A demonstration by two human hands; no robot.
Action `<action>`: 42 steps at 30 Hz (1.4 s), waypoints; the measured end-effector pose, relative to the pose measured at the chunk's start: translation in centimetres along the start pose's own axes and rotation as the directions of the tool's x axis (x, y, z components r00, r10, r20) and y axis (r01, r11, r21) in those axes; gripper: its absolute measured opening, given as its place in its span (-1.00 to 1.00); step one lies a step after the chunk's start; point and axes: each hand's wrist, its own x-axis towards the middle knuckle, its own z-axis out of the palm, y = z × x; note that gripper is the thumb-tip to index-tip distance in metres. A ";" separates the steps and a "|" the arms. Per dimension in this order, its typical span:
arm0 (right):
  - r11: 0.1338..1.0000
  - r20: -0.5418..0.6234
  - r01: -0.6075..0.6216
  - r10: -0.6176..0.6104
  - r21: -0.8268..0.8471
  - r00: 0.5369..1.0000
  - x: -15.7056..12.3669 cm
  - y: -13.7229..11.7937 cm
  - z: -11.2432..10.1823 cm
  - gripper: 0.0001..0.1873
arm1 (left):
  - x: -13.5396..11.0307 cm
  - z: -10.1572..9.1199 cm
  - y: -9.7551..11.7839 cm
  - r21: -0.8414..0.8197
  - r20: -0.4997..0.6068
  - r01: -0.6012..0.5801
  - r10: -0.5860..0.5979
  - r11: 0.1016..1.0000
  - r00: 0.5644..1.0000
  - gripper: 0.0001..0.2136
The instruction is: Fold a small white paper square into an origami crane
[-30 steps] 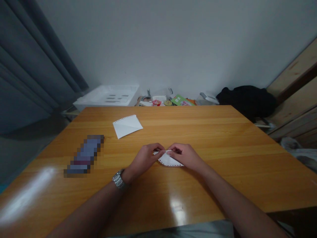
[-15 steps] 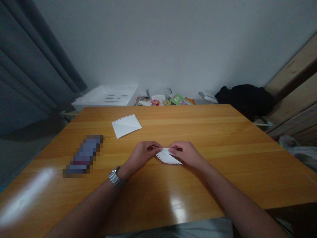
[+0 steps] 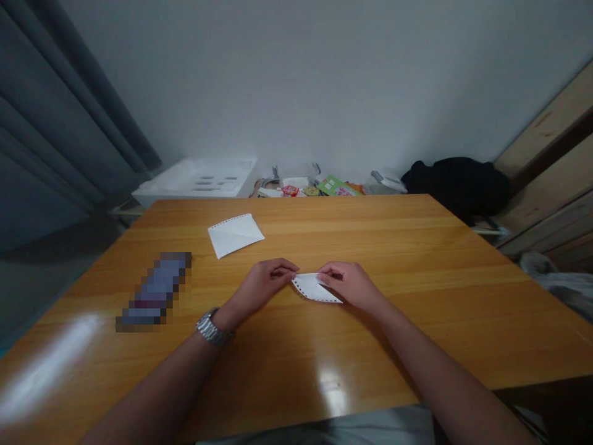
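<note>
A small white paper piece with a perforated edge lies on the wooden table in front of me. My left hand, with a metal watch on its wrist, pinches the paper's left tip with curled fingers. My right hand presses and pinches the paper's right part, fingers closed on it. Most of the paper's right side is hidden under that hand.
A second white paper sheet lies farther back on the left. A pixelated dark object rests at the left. Behind the table are a white foam tray, small clutter, a black bag and wooden boards.
Both hands and the paper shifted slightly away from me. The paper now lies flatter on the table, with more of its left tip showing between the hands.
</note>
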 end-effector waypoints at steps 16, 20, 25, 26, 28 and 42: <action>0.999 0.073 0.023 -0.021 -0.025 0.997 -0.1 -0.7 0.4 -0.81 | -0.5 1.5 1.2 0.295 0.044 -0.200 0.196 0.934 0.980 -0.86; 1.000 0.085 0.020 -0.019 -0.018 0.996 -0.1 -0.7 0.6 -0.83 | -0.5 1.3 1.3 0.320 0.063 -0.178 0.166 0.930 0.984 -0.87; 0.999 0.063 0.014 -0.017 0.044 0.998 -0.3 -0.8 1.1 -0.85 | -0.6 1.4 1.7 0.342 0.074 -0.152 0.135 0.927 0.988 -0.86; 0.998 0.066 0.021 -0.025 0.054 0.997 -0.3 -0.9 1.2 -0.85 | -0.6 1.4 1.7 0.346 0.075 -0.150 0.132 0.926 0.988 -0.86; 0.998 0.074 0.034 -0.037 0.046 0.997 -0.3 -1.0 1.3 -0.84 | -0.7 1.5 1.7 0.352 0.084 -0.151 0.130 0.924 0.988 -0.84; 0.998 0.063 -0.025 0.021 0.065 0.998 -0.1 -0.4 0.7 -0.79 | -0.5 0.4 1.5 0.268 0.067 -0.121 0.107 0.956 0.992 -0.85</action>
